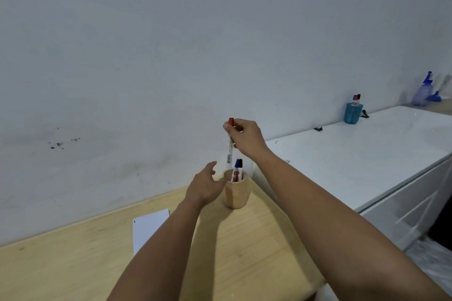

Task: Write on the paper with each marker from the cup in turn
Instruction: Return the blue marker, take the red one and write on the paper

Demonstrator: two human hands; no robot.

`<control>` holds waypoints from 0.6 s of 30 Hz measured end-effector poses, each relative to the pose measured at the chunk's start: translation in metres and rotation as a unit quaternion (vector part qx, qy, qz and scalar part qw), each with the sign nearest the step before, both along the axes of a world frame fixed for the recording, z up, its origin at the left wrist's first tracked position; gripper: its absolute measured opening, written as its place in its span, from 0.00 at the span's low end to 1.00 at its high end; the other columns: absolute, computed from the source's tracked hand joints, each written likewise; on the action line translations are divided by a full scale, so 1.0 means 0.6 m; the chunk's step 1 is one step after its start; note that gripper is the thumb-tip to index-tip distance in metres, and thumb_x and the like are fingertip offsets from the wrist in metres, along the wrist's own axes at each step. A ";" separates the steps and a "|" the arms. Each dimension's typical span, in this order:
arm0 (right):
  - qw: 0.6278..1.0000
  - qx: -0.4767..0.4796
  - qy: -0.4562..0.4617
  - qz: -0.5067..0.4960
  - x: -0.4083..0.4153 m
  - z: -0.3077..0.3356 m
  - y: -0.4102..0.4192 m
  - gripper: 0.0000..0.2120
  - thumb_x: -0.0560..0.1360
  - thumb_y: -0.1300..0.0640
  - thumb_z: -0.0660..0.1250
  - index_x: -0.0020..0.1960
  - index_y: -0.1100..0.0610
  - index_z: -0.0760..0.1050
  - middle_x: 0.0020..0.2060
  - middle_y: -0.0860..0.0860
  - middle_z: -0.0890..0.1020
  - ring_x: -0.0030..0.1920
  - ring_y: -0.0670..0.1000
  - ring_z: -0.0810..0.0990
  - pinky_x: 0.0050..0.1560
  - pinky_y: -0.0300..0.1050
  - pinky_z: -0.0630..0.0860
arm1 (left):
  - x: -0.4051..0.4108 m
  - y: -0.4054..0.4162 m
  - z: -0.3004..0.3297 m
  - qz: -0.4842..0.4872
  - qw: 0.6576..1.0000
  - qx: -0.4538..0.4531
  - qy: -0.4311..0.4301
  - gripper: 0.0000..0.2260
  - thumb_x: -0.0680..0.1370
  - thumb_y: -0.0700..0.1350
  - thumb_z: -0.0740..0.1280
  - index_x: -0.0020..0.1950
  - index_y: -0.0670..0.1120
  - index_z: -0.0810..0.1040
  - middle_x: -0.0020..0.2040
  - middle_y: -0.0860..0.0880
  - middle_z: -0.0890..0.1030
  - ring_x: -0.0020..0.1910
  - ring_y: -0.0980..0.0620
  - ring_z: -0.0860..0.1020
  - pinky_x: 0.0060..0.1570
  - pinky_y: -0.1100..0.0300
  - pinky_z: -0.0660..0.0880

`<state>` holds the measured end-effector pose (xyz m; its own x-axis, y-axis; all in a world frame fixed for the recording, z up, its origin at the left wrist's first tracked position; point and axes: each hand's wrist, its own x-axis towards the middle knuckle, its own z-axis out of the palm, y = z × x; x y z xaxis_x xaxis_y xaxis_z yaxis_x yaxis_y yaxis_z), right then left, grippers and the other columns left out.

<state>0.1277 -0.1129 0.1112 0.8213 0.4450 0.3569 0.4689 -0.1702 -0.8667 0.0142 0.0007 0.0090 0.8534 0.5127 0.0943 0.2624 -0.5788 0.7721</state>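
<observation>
R hand (244,138): raised, arm extended fwd, fingertips pinched closed around a thin object, knuckles up. L hand (204,187): lower, forearm extended, fingers loosely spread and apparently unclenched, palm facing right; contact unclear.

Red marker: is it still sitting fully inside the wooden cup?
No. The right hand holds the red marker upright, lifted above the wooden cup.

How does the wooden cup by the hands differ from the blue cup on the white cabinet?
The wooden cup is tan and stands on the wooden table between the hands; the blue cup is teal and stands far off on the white cabinet by the wall. The left hand is at the wooden cup's side; nothing is near the blue one. Both stand upright holding markers.
</observation>
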 end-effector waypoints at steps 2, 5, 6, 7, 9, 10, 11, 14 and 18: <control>0.995 0.020 0.072 0.059 -0.031 0.000 0.009 0.15 0.86 0.49 0.69 0.65 0.58 0.83 0.42 0.53 0.80 0.31 0.51 0.84 0.41 0.51 0.87 | -0.031 0.012 0.027 0.036 0.998 0.024 -0.037 0.23 0.81 0.49 0.63 0.77 0.52 0.70 0.68 0.46 0.80 0.64 0.45 0.78 0.63 0.49 0.75; 0.982 -0.047 0.144 0.113 -0.089 -0.019 0.026 0.14 0.86 0.44 0.66 0.62 0.53 0.83 0.39 0.53 0.73 0.25 0.48 0.73 0.26 0.38 0.71 | -0.086 0.037 0.064 0.088 0.991 0.021 -0.100 0.18 0.82 0.47 0.58 0.71 0.51 0.75 0.60 0.44 0.83 0.56 0.43 0.81 0.57 0.47 0.78; 0.977 -0.083 0.154 0.126 -0.109 -0.027 0.033 0.13 0.85 0.44 0.66 0.59 0.53 0.83 0.39 0.53 0.71 0.27 0.49 0.70 0.27 0.39 0.68 | -0.106 0.047 0.073 0.108 0.987 0.018 -0.120 0.17 0.82 0.48 0.57 0.69 0.50 0.77 0.59 0.46 0.83 0.56 0.44 0.81 0.56 0.48 0.77; 0.970 -0.114 0.162 0.139 -0.129 -0.033 0.039 0.14 0.85 0.46 0.66 0.57 0.56 0.83 0.40 0.54 0.72 0.30 0.49 0.69 0.29 0.40 0.67 | -0.125 0.056 0.081 0.129 0.982 0.015 -0.140 0.16 0.83 0.50 0.57 0.66 0.50 0.79 0.57 0.47 0.84 0.56 0.45 0.80 0.55 0.50 0.77; 0.962 -0.150 0.145 0.176 -0.167 -0.045 0.053 0.14 0.84 0.52 0.68 0.58 0.63 0.84 0.41 0.53 0.79 0.34 0.50 0.75 0.32 0.42 0.71 | -0.166 0.073 0.089 0.164 0.972 0.003 -0.169 0.20 0.84 0.59 0.56 0.54 0.47 0.81 0.50 0.50 0.85 0.51 0.47 0.81 0.49 0.50 0.75; 0.960 -0.155 0.122 0.199 -0.184 -0.051 0.061 0.13 0.84 0.55 0.69 0.58 0.63 0.86 0.43 0.52 0.83 0.37 0.49 0.80 0.34 0.40 0.74 | -0.187 0.082 0.091 0.175 0.969 -0.001 -0.174 0.25 0.83 0.64 0.55 0.49 0.46 0.81 0.44 0.51 0.85 0.48 0.48 0.81 0.46 0.51 0.75; 0.958 -0.147 0.103 0.222 -0.200 -0.054 0.068 0.11 0.83 0.55 0.72 0.57 0.62 0.88 0.43 0.52 0.86 0.39 0.48 0.83 0.35 0.38 0.76 | -0.208 0.091 0.091 0.179 0.969 0.001 -0.170 0.28 0.82 0.67 0.54 0.44 0.46 0.81 0.39 0.52 0.85 0.43 0.50 0.82 0.43 0.52 0.75; 0.946 -0.103 0.119 0.285 -0.240 -0.058 0.092 0.08 0.79 0.55 0.78 0.51 0.60 0.89 0.40 0.48 0.88 0.40 0.46 0.86 0.37 0.36 0.80 | -0.263 0.115 0.089 0.158 0.976 0.030 -0.143 0.32 0.82 0.67 0.55 0.32 0.45 0.77 0.30 0.52 0.82 0.33 0.51 0.78 0.35 0.55 0.71; 0.933 -0.103 0.093 0.331 -0.290 -0.060 0.135 0.03 0.78 0.58 0.79 0.46 0.54 0.88 0.35 0.44 0.87 0.36 0.42 0.84 0.38 0.37 0.79 | -0.319 0.143 0.088 0.170 0.977 0.056 -0.116 0.29 0.85 0.57 0.57 0.28 0.42 0.69 0.23 0.53 0.69 0.29 0.47 0.68 0.31 0.55 0.63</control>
